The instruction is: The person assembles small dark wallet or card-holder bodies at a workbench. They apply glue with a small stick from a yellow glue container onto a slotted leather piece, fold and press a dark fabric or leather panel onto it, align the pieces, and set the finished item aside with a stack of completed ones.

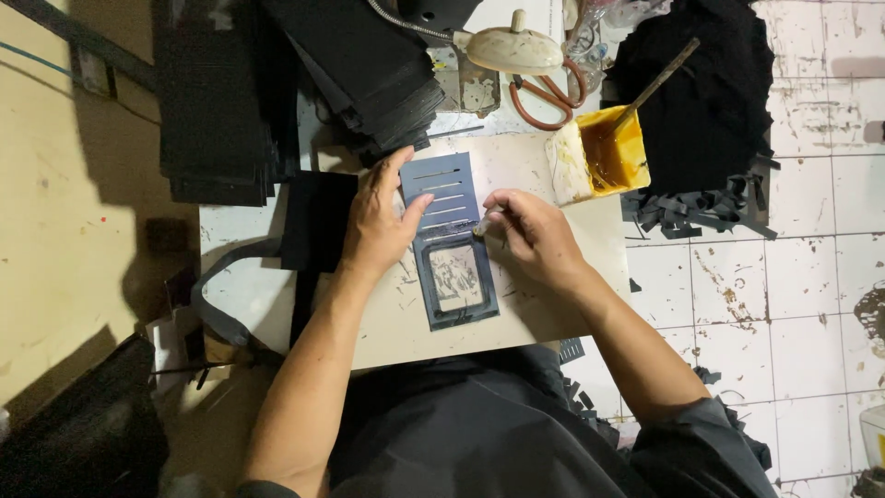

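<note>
On a glue-stained board point(406, 323) over tiled floor point(784, 304), left hand point(378, 226) flat on slotted panel point(449, 242), right hand point(530, 235) gripping a brush point(486, 227).

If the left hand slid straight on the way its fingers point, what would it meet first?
The left hand points up and right along the slotted grey panel. Past that panel's top edge, the stack of black sheets looks first in line, though depth is unclear.

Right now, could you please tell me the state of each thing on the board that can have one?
Left hand: flat, pressing down the slotted panel.
Right hand: closed on a small tool at the panel's edge.
Slotted panel: lying flat on the board, window part streaked.
Glue tub: open, stick leaning in it.
Scissors: lying down, unused.
Black sheets: stacked.
</note>
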